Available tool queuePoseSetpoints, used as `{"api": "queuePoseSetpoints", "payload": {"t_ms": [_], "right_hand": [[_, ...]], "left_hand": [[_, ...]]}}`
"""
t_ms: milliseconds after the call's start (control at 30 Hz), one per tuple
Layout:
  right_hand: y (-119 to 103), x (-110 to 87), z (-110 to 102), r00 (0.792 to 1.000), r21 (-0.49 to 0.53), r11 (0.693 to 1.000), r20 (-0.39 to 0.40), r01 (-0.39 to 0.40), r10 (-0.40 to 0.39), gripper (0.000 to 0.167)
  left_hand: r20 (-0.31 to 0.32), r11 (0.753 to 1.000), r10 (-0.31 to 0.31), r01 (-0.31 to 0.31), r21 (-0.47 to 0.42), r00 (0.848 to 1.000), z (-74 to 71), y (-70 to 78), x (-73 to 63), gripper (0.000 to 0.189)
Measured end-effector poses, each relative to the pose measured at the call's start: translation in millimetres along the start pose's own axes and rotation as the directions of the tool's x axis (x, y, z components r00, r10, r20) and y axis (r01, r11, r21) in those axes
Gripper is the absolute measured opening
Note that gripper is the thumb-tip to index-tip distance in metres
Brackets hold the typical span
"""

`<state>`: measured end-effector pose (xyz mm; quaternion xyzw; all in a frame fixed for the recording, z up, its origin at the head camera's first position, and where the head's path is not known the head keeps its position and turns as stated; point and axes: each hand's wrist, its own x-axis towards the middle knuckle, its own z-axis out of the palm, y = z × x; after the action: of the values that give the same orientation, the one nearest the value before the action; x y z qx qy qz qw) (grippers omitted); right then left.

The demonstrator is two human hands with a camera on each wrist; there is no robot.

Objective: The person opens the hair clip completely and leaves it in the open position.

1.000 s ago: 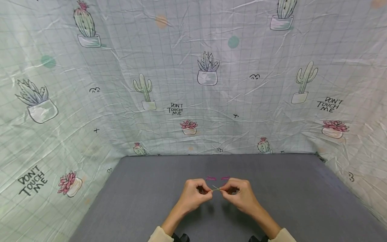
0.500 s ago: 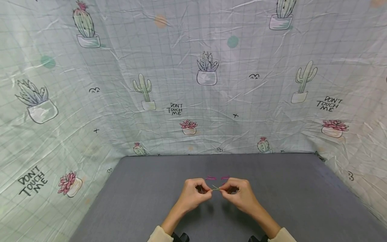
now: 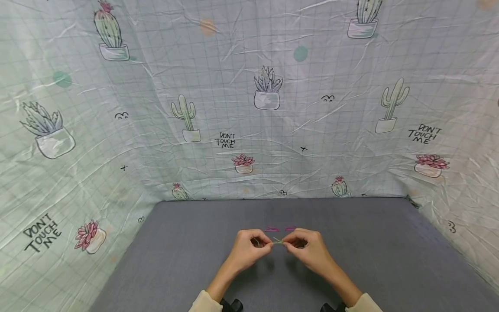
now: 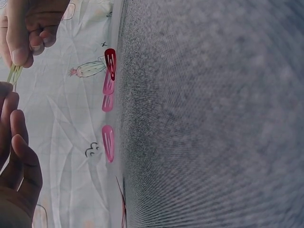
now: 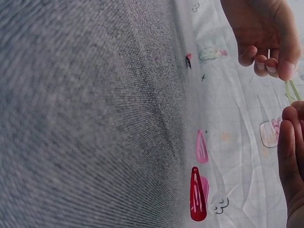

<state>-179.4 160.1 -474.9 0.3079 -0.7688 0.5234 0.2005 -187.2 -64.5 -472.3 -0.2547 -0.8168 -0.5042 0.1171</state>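
A yellow-green snap hair clip [image 3: 277, 242] is stretched between both hands above the table, its two thin arms spread apart at one side. My left hand [image 3: 249, 251] pinches one end with thumb and fingertips. The other end is pinched by my right hand [image 3: 309, 250]. Both wrist views show the hair clip [image 4: 15, 74] between the fingertips, which cover its ends. Beyond the hands, pink hair clips [image 4: 108, 143] lie on the table. A red hair clip [image 5: 197, 199] overlaps a pink one in the right wrist view.
A grey cloth-covered table [image 3: 187, 242] lies under the hands. Behind and beside it hangs a pale curtain [image 3: 210, 86] printed with cacti. In the head view the pink clips [image 3: 271, 229] sit just past the fingers. A small dark-and-red item [image 5: 188, 61] lies farther off.
Both hands stay almost in place, with the left shifting very slightly left. The yellow-green clip stays between them and shows a little more clearly. The clips on the table have not moved.
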Motion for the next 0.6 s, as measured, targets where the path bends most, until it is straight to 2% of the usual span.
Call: {"api": "queuePoseSetpoints", "payload": {"t_ms": [600], "right_hand": [[0.2, 0.5, -3.2, 0.998, 0.007, 0.999, 0.041, -0.048, 0.048, 0.009]], "left_hand": [[-0.002, 0.999, -0.042, 0.042, 0.022, 0.999, -0.9, 1.0, 0.7, 0.014]]}}
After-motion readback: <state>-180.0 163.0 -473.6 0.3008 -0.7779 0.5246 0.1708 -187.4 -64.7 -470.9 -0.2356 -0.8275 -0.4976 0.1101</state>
